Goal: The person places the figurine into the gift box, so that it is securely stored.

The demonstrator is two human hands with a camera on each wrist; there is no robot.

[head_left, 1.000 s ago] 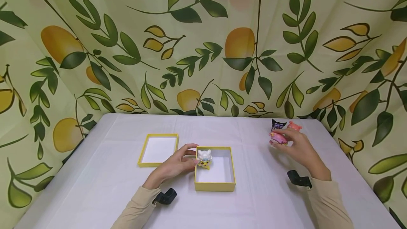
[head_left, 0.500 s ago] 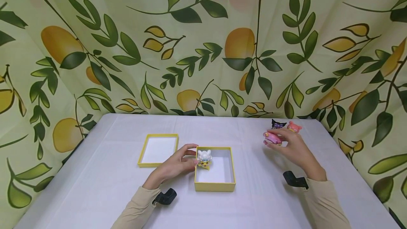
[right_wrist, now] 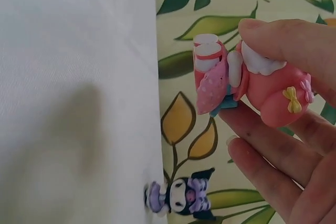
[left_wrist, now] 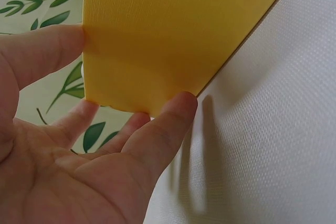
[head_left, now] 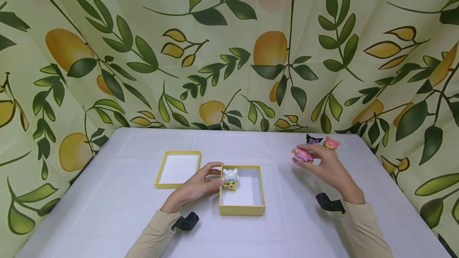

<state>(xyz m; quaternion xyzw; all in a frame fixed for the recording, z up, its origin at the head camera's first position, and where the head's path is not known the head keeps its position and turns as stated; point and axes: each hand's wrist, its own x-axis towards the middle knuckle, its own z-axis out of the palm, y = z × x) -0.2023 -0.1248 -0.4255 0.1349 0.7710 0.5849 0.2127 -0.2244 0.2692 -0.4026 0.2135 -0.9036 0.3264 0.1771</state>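
My right hand (head_left: 328, 164) pinches a pink toy figurine (head_left: 302, 155) between thumb and fingers, above the right part of the table. Close up in the right wrist view, the figurine (right_wrist: 275, 90) lies sideways, with a white face part and small yellow and pink bows. My left hand (head_left: 201, 183) rests against the left side of a yellow open box (head_left: 242, 210), touching its wall and far-left corner with fingers extended. The left wrist view shows these fingertips on the box's yellow outer wall (left_wrist: 157, 35). Inside the box, at its left, sits a white-and-yellow figurine (head_left: 230, 178).
A shallow yellow-rimmed lid (head_left: 178, 186) lies inside-up left of the box. Behind my right hand stand a black-and-purple figurine (head_left: 314, 139) and a coral-pink figurine (head_left: 331, 143), both partly hidden. A leaf-patterned curtain (head_left: 229, 90) hangs behind the white table (head_left: 107, 210).
My right hand has moved left with the pink figurine, away from the two standing figurines. The left hand, box, lid and white-and-yellow figurine have stayed put.
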